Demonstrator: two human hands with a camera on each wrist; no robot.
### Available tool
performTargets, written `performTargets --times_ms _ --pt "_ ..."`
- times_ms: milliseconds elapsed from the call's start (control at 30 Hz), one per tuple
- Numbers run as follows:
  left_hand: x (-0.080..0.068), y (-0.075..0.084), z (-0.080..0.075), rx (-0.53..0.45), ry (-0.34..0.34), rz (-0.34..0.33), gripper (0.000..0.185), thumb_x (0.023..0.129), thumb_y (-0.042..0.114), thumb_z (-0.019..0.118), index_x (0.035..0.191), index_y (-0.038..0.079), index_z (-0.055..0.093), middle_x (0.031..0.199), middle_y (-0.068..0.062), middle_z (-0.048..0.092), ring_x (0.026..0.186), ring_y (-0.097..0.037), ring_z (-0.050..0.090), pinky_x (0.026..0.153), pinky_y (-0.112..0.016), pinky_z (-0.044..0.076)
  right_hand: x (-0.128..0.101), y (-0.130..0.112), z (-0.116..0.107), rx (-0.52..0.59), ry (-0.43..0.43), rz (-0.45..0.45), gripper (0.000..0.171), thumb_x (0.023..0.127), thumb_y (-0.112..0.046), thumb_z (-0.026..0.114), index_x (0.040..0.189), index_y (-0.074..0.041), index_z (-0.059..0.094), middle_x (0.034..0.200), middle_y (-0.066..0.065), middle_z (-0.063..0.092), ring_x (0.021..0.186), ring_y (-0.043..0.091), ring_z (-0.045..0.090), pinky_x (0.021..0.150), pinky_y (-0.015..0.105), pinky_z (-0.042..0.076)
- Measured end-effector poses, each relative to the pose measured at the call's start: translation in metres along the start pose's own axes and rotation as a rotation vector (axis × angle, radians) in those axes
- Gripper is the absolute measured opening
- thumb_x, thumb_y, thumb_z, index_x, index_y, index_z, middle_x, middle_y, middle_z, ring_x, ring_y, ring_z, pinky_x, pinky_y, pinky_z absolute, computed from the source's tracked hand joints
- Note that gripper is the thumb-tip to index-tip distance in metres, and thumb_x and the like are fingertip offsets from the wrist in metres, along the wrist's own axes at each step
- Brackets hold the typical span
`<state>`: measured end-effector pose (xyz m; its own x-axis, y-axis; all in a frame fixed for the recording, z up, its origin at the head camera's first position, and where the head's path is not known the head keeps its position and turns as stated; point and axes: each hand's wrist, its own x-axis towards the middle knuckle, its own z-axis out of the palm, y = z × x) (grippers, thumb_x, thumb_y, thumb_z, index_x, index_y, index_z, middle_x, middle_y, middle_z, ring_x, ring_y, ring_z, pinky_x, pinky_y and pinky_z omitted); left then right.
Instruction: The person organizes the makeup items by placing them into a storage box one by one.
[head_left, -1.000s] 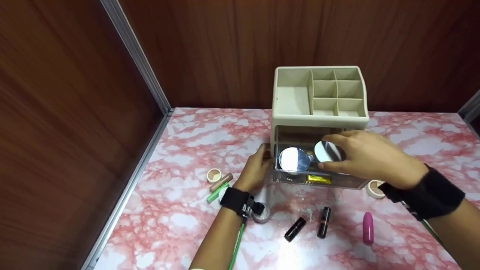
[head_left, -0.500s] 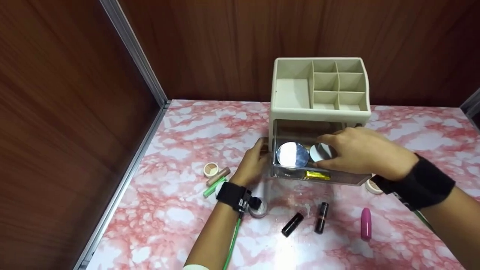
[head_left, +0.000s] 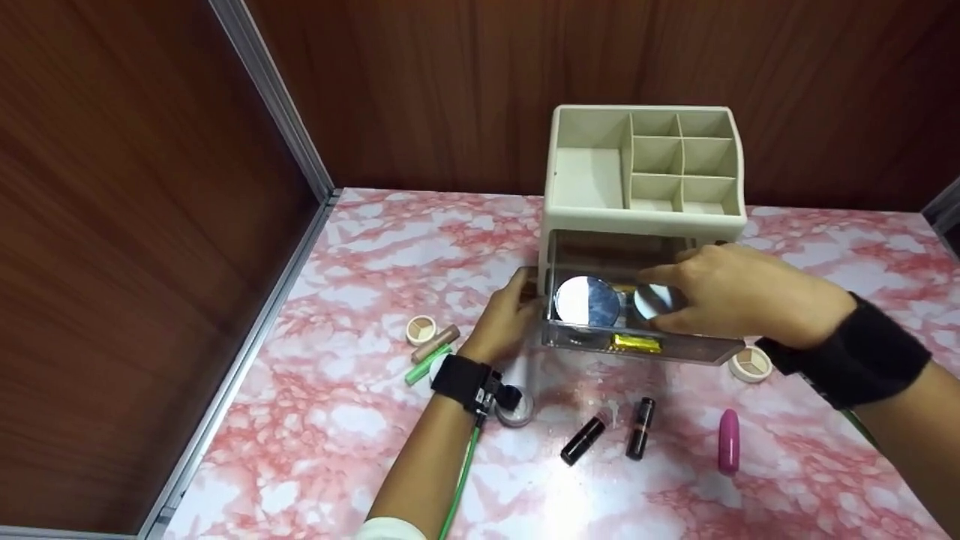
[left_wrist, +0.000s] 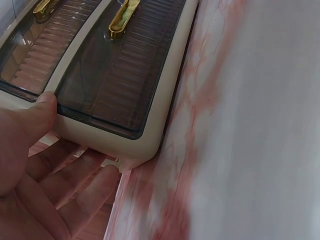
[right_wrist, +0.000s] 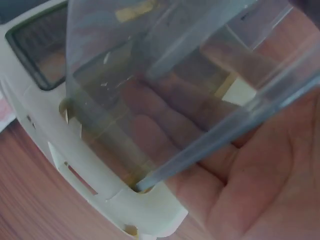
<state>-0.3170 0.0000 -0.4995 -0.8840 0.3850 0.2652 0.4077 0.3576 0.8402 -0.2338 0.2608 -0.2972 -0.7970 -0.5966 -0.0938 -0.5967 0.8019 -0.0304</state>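
A shiny round mirror (head_left: 655,301) is showing inside the clear drawer (head_left: 694,348), and the right hand (head_left: 731,291) is pinching it between its thumb and fingers. Another mirror (head_left: 587,301) is lying to its left. The drawer is sticking out of the cream box (head_left: 646,220). The left hand (head_left: 501,322) is gripping the box's side, its thumb pressing on the front edge. On the pink-and-white desk (head_left: 360,420), a pink tube (head_left: 729,442) is lying in front, and a green tube (head_left: 428,365) is lying off to the left.
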Motion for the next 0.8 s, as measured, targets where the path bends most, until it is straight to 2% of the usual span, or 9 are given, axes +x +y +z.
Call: performTargets --times_ms 167,500,733,800 --pt "0.002 -0.003 -0.001 0.054 0.003 0.003 0.041 0.099 0.011 0.057 0.137 0.017 0.045 0.118 -0.002 0.065 0.11 -0.012 0.058 0.097 -0.026 0.043 0.003 -0.002 -0.003 -0.001 -0.1 0.055 0.048 0.084 -0.046 0.068 0.12 -0.015 0.065 0.076 -0.001 0.059 0.073 0.023 0.06 0.068 0.051 0.052" --pt "0.002 -0.002 0.002 -0.018 0.004 0.007 0.037 0.099 0.012 0.057 0.134 0.016 0.047 0.118 -0.001 0.065 0.107 -0.009 0.06 0.095 -0.024 0.044 0.009 -0.007 -0.006 -0.018 -0.192 0.118 0.032 0.082 -0.045 0.067 0.105 -0.023 0.064 0.076 -0.008 0.062 0.076 0.025 0.062 0.066 0.052 0.051" --pt "0.0 -0.001 0.001 0.014 0.0 -0.018 0.038 0.099 0.019 0.058 0.135 0.019 0.046 0.117 0.0 0.065 0.107 -0.01 0.06 0.095 -0.026 0.045 0.012 -0.009 -0.005 -0.016 -0.196 0.123 0.021 0.082 -0.04 0.067 0.098 -0.026 0.065 0.077 -0.011 0.066 0.075 0.026 0.064 0.061 0.05 0.05" --pt "0.0 0.0 -0.001 0.028 -0.003 -0.017 0.038 0.099 0.02 0.058 0.136 0.019 0.045 0.119 -0.001 0.064 0.109 -0.012 0.06 0.096 -0.027 0.045 0.012 -0.01 -0.004 -0.02 -0.182 0.125 0.02 0.083 -0.038 0.068 0.098 -0.026 0.066 0.078 -0.007 0.066 0.075 0.028 0.064 0.059 0.05 0.05"
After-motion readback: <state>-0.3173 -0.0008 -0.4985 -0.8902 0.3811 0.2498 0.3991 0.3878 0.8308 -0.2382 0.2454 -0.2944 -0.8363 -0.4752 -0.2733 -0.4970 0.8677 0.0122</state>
